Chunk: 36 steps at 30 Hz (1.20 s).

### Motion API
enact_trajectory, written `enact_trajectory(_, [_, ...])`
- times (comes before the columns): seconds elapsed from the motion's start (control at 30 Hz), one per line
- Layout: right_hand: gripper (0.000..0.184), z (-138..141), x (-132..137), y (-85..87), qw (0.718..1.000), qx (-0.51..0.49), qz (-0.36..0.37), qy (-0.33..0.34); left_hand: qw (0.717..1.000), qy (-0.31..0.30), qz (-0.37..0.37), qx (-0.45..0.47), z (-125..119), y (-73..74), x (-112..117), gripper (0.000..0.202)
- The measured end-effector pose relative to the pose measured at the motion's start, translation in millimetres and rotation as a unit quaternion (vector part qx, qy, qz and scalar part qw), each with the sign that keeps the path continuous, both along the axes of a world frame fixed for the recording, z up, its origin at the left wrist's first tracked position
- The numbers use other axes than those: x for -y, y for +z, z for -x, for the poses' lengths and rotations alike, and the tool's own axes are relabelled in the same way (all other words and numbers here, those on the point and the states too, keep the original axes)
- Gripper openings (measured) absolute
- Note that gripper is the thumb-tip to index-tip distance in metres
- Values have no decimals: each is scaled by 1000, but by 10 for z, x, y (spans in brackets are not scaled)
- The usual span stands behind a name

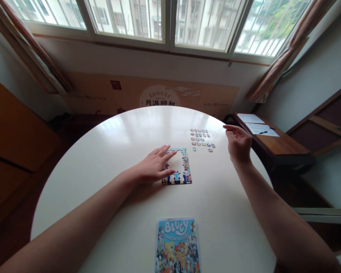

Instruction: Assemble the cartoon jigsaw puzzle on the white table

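Note:
A small jigsaw puzzle [184, 170], partly assembled as a colourful border, lies near the middle of the round white table [108, 151]. My left hand [155, 167] rests flat on its left side, fingers stretched out and holding nothing. Several loose puzzle pieces [201, 139] are spread on the table just beyond the puzzle, to the right. My right hand [238, 142] hovers right of those pieces, above the table's edge, with fingers curled together; whether a piece is between them is hidden.
A colourful "Bluey" picture card [177, 246] lies at the table's near edge. A wooden side table [275, 144] with papers and a pen stands to the right. Windows and curtains run along the far wall, with a cardboard panel [159, 96] below.

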State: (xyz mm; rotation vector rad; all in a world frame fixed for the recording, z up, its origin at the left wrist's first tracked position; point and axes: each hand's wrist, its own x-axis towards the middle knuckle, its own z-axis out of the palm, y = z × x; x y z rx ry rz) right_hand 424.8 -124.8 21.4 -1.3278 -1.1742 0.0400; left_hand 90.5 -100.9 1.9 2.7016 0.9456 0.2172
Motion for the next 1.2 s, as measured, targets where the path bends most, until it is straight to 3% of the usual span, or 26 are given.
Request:
enact_trajectory(0.13, [32, -159, -112, -18, 994, -101, -7, -51, 999, 12, -9, -30, -22, -23, -7, 90])
enact_trajectory(0.3, [37, -204, -167, -58, 985, -158, 28, -54, 999, 16, -29, -23, -3, -50, -32, 93])
enact_trajectory(0.4, [36, -176, -185, -131, 994, -92, 66, -8, 999, 11, -39, -19, 16, -70, -50, 92])
enact_trajectory(0.5, [30, -100, -186, -214, 991, 56, 114, 36, 999, 7, -43, -17, 25, -79, -58, 91])
enact_trajectory(0.6, [31, 38, -161, -289, 965, 191, 168, 58, 999, 7, -42, -15, 22, -63, -54, 88])
enact_trajectory(0.73, [34, 224, -107, -344, 930, 285, 206, 110, 999, 16, -28, -30, 6, -20, -38, 87])
enact_trajectory(0.83, [36, 241, -93, -330, 923, 301, 219, 94, 999, 19, -28, -33, 0, -14, -31, 88])
enact_trajectory(1.03, [47, 22, -165, -307, 937, 250, 243, -16, 999, 20, -43, -24, 4, -59, -35, 88])
enact_trajectory(1.2, [52, -10, -223, -391, 926, 248, 285, -10, 999, 24, -19, -38, -22, -12, -18, 89])
